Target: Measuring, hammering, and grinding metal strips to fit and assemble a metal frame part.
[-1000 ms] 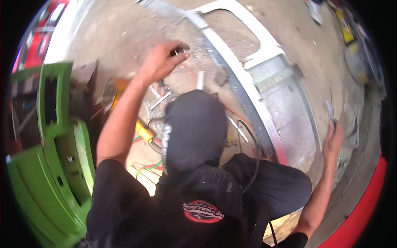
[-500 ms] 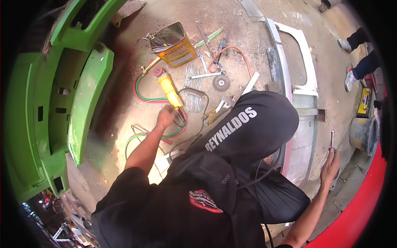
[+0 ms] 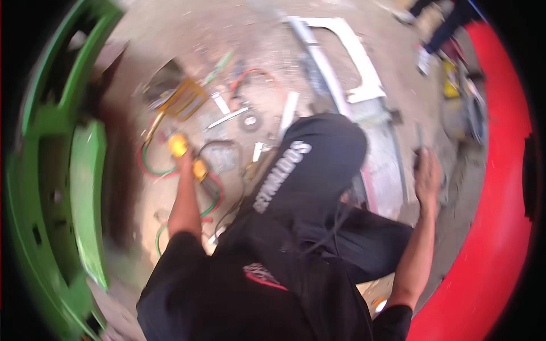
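On the left, my left hand is closed around the middle of a yellow angle grinder, which lies on the floor among red and green hoses. The hand hides part of the grinder's body, and motion blurs both. Over on the right, my right hand is closed on a slim metal tool that points away from me. Blur leaves its exact kind unclear. Beyond the grinder stands a square yellow tin, cut open at the top, with tools in it.
A green vehicle panel rises at the left. To the right of my knee lies a white and grey door frame. A red panel curves along the right edge. A grinding disc lies mid-floor. Another person's feet stand far right.
My left hand has moved from beside the grinder's cord end onto its body. The view has swung, shifting the floor things left. My right hand still holds the slim tool.
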{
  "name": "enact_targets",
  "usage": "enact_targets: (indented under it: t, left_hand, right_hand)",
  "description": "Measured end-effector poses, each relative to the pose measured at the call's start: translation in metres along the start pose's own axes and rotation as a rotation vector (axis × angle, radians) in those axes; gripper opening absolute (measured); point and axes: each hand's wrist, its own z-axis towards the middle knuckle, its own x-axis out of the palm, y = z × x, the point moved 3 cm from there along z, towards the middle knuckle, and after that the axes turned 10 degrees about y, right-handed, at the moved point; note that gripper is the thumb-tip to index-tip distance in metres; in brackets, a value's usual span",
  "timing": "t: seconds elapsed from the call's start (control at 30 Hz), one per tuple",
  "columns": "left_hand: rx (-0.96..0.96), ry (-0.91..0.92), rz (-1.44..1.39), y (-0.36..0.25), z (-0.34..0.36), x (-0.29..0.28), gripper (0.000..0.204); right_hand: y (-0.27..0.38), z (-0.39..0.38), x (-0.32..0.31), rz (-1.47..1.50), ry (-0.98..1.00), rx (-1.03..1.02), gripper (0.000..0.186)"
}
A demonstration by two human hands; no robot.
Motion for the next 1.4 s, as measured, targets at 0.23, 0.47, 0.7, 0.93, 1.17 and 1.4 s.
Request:
enact_targets:
  t: [0.23, 0.47, 0.7, 0.93, 1.17, 1.4]
  left_hand:
    - [-0.019, 0.652, -0.833, -0.097, -0.199, 0.009, 0.055]
    - [0.359, 1.120, -0.236, -0.236, -0.270, 0.031, 0.079]
    - [0.816, 1.271, -0.510, -0.457, -0.319, 0.221, 0.044]
    - [0.627, 1.445, -0.608, -0.483, -0.382, 0.329, 0.042]
    - [0.668, 1.290, -0.300, -0.453, -0.413, 0.361, 0.039]
    - [0.478, 1.459, -0.469, -0.450, -0.401, 0.360, 0.041]
  right_hand:
    - [-0.016, 0.020, -0.004, 0.658, 0.060, 0.153, 0.039]
    - [0.014, 0.036, 0.011, 0.863, 0.185, 0.053, 0.037]
    - [0.067, 0.002, 0.007, 0.237, 0.050, -0.547, 0.026]
    - [0.040, 0.026, 0.025, 0.880, 0.189, -0.214, 0.038]
    - [0.009, 0.031, 0.041, 1.199, 0.270, 0.016, 0.045]
    - [0.020, 0.038, 0.039, 1.518, 0.333, 0.110, 0.049]
